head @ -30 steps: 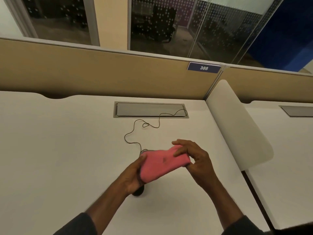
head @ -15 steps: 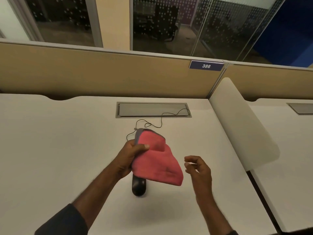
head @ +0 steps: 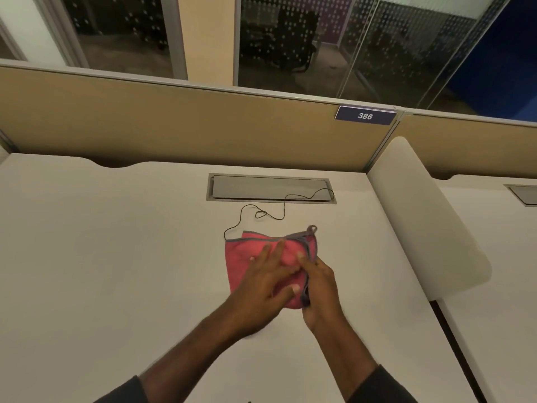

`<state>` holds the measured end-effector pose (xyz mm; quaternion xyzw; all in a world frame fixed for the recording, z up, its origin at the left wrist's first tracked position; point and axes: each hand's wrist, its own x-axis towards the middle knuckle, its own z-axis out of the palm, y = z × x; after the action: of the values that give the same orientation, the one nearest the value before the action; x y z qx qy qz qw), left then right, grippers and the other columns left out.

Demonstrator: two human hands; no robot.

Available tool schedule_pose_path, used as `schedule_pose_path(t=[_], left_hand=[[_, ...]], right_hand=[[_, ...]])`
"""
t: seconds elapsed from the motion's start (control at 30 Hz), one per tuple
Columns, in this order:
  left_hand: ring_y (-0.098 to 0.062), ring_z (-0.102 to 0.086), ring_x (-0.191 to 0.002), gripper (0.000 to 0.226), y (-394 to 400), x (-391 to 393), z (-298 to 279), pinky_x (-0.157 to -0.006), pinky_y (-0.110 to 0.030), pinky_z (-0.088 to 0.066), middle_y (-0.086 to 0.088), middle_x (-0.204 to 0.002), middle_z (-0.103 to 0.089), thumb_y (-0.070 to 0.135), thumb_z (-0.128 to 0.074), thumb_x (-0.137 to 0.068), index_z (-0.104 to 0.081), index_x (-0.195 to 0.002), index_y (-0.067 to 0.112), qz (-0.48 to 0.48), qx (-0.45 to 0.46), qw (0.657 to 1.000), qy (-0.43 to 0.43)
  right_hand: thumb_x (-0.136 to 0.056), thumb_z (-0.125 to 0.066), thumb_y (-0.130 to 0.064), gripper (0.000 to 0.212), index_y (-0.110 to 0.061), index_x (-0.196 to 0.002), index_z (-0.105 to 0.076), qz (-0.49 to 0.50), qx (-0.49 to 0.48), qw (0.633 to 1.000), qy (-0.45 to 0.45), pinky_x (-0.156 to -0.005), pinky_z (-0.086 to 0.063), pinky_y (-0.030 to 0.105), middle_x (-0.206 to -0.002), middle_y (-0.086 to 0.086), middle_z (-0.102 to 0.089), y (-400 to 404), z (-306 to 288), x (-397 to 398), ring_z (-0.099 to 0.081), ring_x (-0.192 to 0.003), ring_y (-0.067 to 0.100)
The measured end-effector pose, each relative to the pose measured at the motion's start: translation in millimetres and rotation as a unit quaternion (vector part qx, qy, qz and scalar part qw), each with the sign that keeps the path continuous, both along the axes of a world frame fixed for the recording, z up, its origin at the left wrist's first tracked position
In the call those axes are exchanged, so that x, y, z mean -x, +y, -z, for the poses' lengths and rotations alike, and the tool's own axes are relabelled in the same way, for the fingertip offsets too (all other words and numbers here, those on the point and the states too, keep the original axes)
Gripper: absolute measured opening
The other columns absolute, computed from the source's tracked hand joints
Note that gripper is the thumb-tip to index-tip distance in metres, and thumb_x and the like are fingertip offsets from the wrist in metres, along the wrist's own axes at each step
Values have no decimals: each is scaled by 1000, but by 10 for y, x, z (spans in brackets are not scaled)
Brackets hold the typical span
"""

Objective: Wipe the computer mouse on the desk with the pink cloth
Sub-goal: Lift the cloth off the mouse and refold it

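Note:
The pink cloth (head: 241, 257), edged in grey, is bunched between both hands just above the white desk (head: 101, 257). My left hand (head: 261, 289) lies across the cloth with its fingers stretched out and its thumb over the lower edge. My right hand (head: 319, 289) pinches the cloth's right hem. The mouse itself is hidden under the cloth and hands. Only its thin black cable (head: 283, 207) shows, looping from behind the cloth's top left corner to the back of the desk.
A grey cable hatch (head: 267, 187) is set into the desk behind the cloth. A tan partition (head: 174, 126) with a "386" label (head: 365, 115) closes the back. A white rounded divider (head: 421, 222) bounds the right side, with another desk beyond it.
The cloth hung from my left hand alone with the mouse visible below it. Now my right hand has taken its right edge, my left hand lies flat on it, and the mouse is covered.

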<state>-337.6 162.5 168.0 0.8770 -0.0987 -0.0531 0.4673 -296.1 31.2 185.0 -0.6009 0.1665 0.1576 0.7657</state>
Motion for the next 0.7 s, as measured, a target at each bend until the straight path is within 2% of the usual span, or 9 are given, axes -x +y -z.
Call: schedule_pose_path(t=[0.1, 0.13, 0.2, 0.27, 0.37, 0.43, 0.5, 0.6, 0.7], left_hand=[[10, -21, -144, 43, 85, -28, 70, -113, -12, -21, 31, -155, -26, 43, -58, -92, -52, -134, 44, -140, 176, 974, -23], [11, -29, -140, 43, 136, -57, 122, -111, -12, -26, 35, -150, -33, 43, -62, -91, -50, -132, 46, -193, 213, 958, -10], [-4, -36, -141, 49, 253, -132, 237, -117, -31, -31, 22, -149, -42, 46, -68, -90, -48, -135, 43, -274, 260, 923, 79], [-16, -44, -140, 57, 366, -189, 377, -118, -47, -33, 10, -147, -51, 55, -68, -86, -52, -137, 35, -251, 362, 878, 185], [-26, -60, -126, 52, 468, -208, 534, -100, -44, -52, -8, -135, -64, 54, -60, -91, -66, -131, 21, -153, 519, 808, 233], [-25, -69, -109, 46, 486, -240, 531, -84, -35, -58, -10, -122, -71, 50, -65, -88, -73, -120, 18, -184, 519, 810, 203], [-21, -69, -91, 36, 465, -322, 521, -71, -31, -58, -8, -106, -74, 42, -74, -84, -77, -110, 18, -227, 482, 830, 164], [-23, -71, -91, 28, 406, -451, 528, -73, -36, -60, -7, -100, -77, 34, -76, -82, -77, -106, 19, -246, 419, 865, 130], [-21, -73, -89, 11, 293, -598, 535, -74, -39, -62, -1, -91, -78, 25, -73, -89, -77, -99, 26, -248, 345, 900, 97]], right_hand=[[-96, -57, -25, 22, -13, -111, -68, 0, -9, 1000, 4, -65, -59, 35, -97, 9, -76, -56, 0, -62, -74, -86, 26], [-95, -58, -28, 22, -15, -111, -68, -7, -11, 1000, 2, -65, -59, 35, -98, 7, -76, -81, -7, -80, -74, -85, 24], [-91, -61, -33, 28, -17, -113, -67, -25, -32, 999, 4, -68, -59, 40, -104, 8, -75, -143, -22, -120, -73, -90, 26], [-88, -63, -33, 36, -12, -117, -66, -46, -91, 995, 14, -76, -58, 45, -112, 14, -72, -216, -43, -164, -71, -97, 30], [-89, -62, -31, 35, -10, -115, -70, -81, -141, 986, 24, -78, -56, 46, -116, 16, -70, -357, -81, -226, -69, -101, 30], [-89, -63, -30, 32, -9, -113, -71, -91, -112, 989, 4, -81, -57, 44, -115, 16, -70, -471, -64, -271, -69, -101, 29], [-86, -67, -26, 33, -6, -112, -70, -86, -47, 995, -28, -82, -57, 42, -112, 18, -71, -600, -17, -321, -69, -98, 30], [-81, -73, -21, 24, -5, -99, -73, -70, 87, 991, -77, -73, -57, 34, -95, 13, -75, -801, 85, -416, -69, -85, 27], [-81, -75, -14, 6, -10, -87, -76, -69, 156, 979, -115, -66, -55, 30, -79, 4, -73, -1004, 206, -525, -66, -75, 20]])
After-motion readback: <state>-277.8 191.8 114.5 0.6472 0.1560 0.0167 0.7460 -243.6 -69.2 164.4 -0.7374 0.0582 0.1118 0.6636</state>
